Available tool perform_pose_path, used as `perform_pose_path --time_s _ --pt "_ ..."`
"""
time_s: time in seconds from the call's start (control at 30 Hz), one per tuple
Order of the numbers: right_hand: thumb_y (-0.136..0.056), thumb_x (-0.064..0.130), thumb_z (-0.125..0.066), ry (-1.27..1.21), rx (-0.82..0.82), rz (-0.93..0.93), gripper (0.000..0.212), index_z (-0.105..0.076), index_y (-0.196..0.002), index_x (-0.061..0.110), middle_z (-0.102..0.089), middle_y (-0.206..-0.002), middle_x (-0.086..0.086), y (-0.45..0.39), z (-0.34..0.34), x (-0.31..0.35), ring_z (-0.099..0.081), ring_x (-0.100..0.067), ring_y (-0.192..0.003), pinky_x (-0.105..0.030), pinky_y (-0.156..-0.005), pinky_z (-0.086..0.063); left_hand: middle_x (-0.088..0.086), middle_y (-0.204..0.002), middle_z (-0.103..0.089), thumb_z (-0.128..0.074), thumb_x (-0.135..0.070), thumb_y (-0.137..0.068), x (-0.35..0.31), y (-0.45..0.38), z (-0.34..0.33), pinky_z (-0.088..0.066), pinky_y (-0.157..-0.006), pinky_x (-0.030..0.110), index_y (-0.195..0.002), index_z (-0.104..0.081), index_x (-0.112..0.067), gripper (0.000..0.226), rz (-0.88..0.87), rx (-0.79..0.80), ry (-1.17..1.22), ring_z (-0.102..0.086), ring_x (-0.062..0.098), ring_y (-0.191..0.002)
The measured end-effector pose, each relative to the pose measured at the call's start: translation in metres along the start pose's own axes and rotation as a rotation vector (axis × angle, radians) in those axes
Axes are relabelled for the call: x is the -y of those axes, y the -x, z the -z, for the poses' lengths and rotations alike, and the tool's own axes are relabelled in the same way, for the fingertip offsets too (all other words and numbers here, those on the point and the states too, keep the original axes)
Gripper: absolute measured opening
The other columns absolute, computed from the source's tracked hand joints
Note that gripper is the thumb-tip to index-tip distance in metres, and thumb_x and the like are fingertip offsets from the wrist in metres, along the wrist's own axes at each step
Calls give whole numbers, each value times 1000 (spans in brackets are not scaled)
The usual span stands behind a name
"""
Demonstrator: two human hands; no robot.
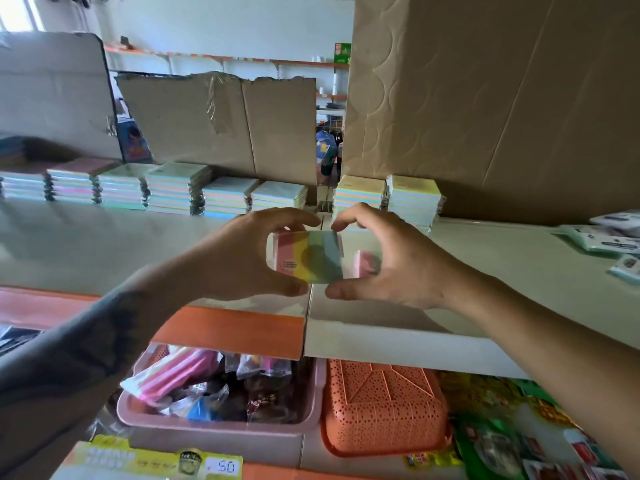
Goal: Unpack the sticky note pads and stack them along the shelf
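Note:
Both hands hold one sticky note pad (306,257) with pink, yellow, green and blue stripes above the pale shelf (485,271). My left hand (242,258) pinches its left side between thumb and fingers. My right hand (398,261) pinches its right edge, and a second pink pad (367,263) shows in that palm. Along the back of the shelf stand stacks of pastel pads (173,192), with two yellow-topped stacks (388,199) to the right of a narrow gap.
Torn cardboard (221,119) and a large cardboard box (502,98) rise behind the stacks. Packaged items (609,240) lie at the shelf's right end. Below the shelf are a pink bin (221,424) of wrapped goods, an orange perforated basket (384,407) and green packets (502,438).

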State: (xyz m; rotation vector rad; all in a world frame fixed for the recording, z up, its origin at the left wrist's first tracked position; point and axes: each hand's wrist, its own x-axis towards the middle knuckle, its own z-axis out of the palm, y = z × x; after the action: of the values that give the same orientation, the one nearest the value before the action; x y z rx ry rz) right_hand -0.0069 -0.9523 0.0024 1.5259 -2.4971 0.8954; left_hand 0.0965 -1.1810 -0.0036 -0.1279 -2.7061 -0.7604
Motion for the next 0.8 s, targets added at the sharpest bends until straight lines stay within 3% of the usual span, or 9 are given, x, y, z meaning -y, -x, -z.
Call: perform_pose_path --time_s 0.17,0.3,0.4,0.57,0.67,0.8 --pt "-50 84 -66 138 151 -163 90 -43 -130 52 -53 -140 16 11 22 -32 -47 -12 -134 -47 -114 -35 -18 -120 -62 -99 -37 -57 18 -2 -3 -42 -101 22 -127 -53 -53 85 5 38 90 -54 -3 -116" --pt "-50 86 -77 11 220 -209 90 -45 -128 55 -57 -132 19 12 28 -51 -53 -1 -126 -37 -112 -41 -15 -118 -63 -99 -34 -56 28 -5 -4 -38 -93 6 -130 -55 -46 86 -4 59 131 -56 -1 -116" --pt "-52 77 -80 -23 190 -171 84 -51 -125 49 -61 -126 15 9 26 -52 -56 2 -118 -29 -107 -44 -19 -114 -63 -99 -39 -54 32 -2 -1 -40 -94 7 -129 -57 -45 86 -7 54 136 -58 2 -115" --pt "-60 59 -89 -36 176 -114 73 -55 -123 45 -65 -122 15 1 19 -30 -58 3 -118 -25 -107 -43 -12 -119 -65 -87 -56 -47 49 11 14 -43 -105 29 -124 -57 -50 83 4 21 176 -60 9 -114" --pt "-66 50 -91 -8 187 -93 69 -54 -125 42 -64 -120 18 -11 10 -9 -58 1 -115 -22 -104 -43 -12 -120 -65 -88 -57 -47 64 20 31 -44 -106 30 -123 -59 -51 81 0 0 186 -61 10 -112" --pt "-68 51 -89 35 170 -69 68 -53 -125 44 -63 -123 16 -37 -14 23 -57 3 -114 -23 -102 -44 -13 -120 -66 -87 -55 -46 96 33 63 -44 -104 22 -123 -61 -47 82 -13 -34 202 -62 11 -112"
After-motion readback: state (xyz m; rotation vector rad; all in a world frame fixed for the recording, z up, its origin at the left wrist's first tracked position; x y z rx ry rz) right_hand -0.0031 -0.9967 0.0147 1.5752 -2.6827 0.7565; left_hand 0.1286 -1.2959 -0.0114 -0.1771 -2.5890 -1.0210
